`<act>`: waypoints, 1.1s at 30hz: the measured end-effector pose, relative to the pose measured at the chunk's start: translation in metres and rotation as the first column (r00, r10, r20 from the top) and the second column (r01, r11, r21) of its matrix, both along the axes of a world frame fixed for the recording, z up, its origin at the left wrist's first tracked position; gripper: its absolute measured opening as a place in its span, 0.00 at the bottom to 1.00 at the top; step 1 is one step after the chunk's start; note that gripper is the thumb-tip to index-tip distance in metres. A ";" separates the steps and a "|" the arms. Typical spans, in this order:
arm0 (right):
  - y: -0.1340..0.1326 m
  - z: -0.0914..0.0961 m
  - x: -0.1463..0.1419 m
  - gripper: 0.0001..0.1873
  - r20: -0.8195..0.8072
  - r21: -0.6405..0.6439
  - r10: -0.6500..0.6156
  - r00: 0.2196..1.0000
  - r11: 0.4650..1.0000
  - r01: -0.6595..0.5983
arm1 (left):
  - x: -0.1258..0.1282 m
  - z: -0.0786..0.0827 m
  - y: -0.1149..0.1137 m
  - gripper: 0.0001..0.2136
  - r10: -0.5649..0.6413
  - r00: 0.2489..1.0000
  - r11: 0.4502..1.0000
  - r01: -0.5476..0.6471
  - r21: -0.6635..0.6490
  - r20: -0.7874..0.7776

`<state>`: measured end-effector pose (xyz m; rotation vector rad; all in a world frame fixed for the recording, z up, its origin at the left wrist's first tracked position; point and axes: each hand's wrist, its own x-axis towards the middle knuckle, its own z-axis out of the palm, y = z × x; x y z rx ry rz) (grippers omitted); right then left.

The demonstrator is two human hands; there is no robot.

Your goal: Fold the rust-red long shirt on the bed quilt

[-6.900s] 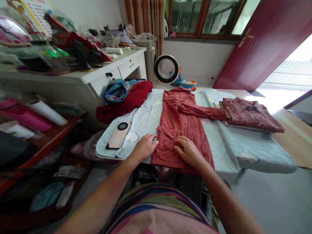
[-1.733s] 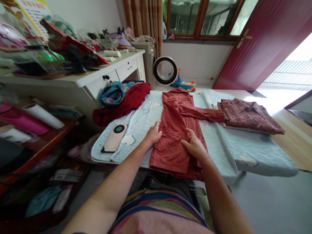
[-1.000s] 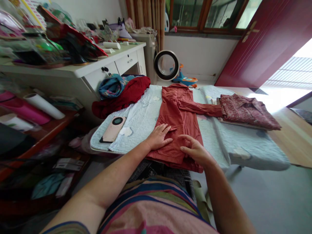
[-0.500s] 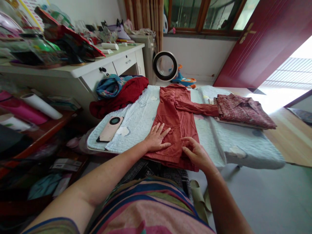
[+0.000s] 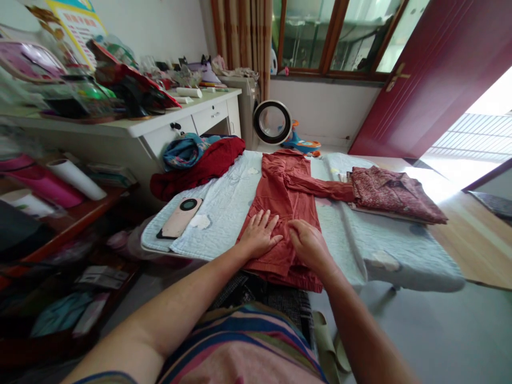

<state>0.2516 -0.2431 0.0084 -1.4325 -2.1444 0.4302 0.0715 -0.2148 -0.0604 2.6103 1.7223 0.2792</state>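
A rust-red garment (image 5: 288,186) lies lengthwise on a pale blue padded board (image 5: 228,202), one sleeve stretched toward the right. My left hand (image 5: 260,237) rests flat on its lower part, fingers spread and open. My right hand (image 5: 308,245) lies beside it on the same cloth, fingers bent and pressed down on the fabric, with nothing seen in them. The garment's hem hangs over the board's near edge.
A pink phone (image 5: 178,217) lies on the board's left part. A dark red and blue clothes heap (image 5: 196,160) sits at the far left, a folded patterned shirt (image 5: 394,193) at the right. A cluttered white desk (image 5: 160,122) stands left, a round fan (image 5: 272,121) behind.
Both hands slid down the garment from its middle to its lower part and drew closer together. The left hand went from gripping the side edge to lying flat.
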 end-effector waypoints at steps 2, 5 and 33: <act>0.017 -0.011 -0.012 0.22 0.024 0.047 0.045 0.999 0.998 -0.046 | -0.001 0.001 -0.001 0.34 -0.005 1.000 1.000 0.005 0.012 -0.004; 0.035 -0.033 -0.022 0.28 0.193 -0.047 0.058 0.980 0.998 -0.050 | -0.001 0.000 -0.001 0.34 0.038 0.999 0.999 -0.038 0.023 -0.011; 0.073 -0.037 -0.058 0.27 0.237 0.039 0.020 0.971 0.999 -0.030 | -0.047 0.020 0.067 0.21 -0.018 0.977 0.999 0.012 0.032 0.212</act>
